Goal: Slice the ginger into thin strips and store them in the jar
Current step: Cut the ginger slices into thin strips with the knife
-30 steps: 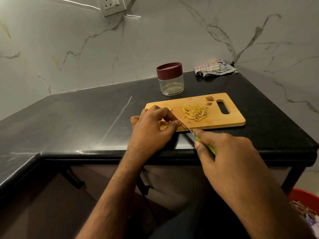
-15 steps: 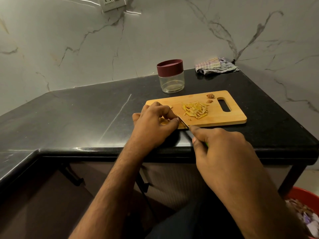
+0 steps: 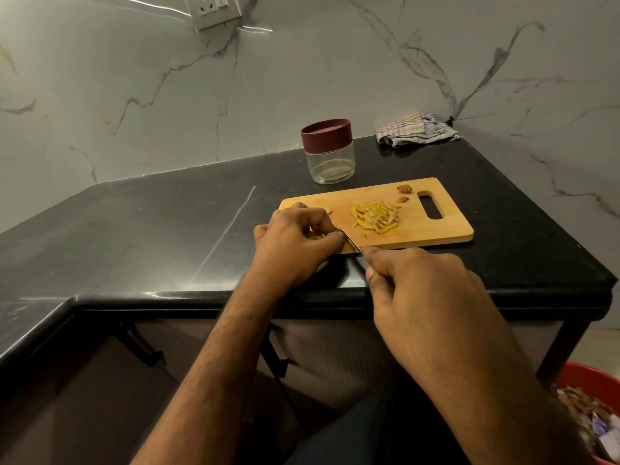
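Grip: right hand point(image 3: 422, 297) curls round knife point(image 3: 349, 240); left hand point(image 3: 295, 243) pinches ginger piece, mostly hidden
Strips: ginger strips point(image 3: 375, 218) piled on cutting board point(image 3: 449, 229)

The right hand point(image 3: 426, 297) has slid along the knife point(image 3: 349, 241), hiding its green handle.

**Polished stone, pale wood, clear jar**

The counter point(image 3: 167, 229) is black polished stone, glossy with streaked reflections. The wall point(image 3: 302, 78) looks like smooth veined marble with a soft sheen. The cutting board point(image 3: 446, 229) is pale matt wood. The jar point(image 3: 330, 162) is clear and shiny under a smooth maroon lid point(image 3: 326, 135). A striped cloth point(image 3: 414, 130) lies crumpled.
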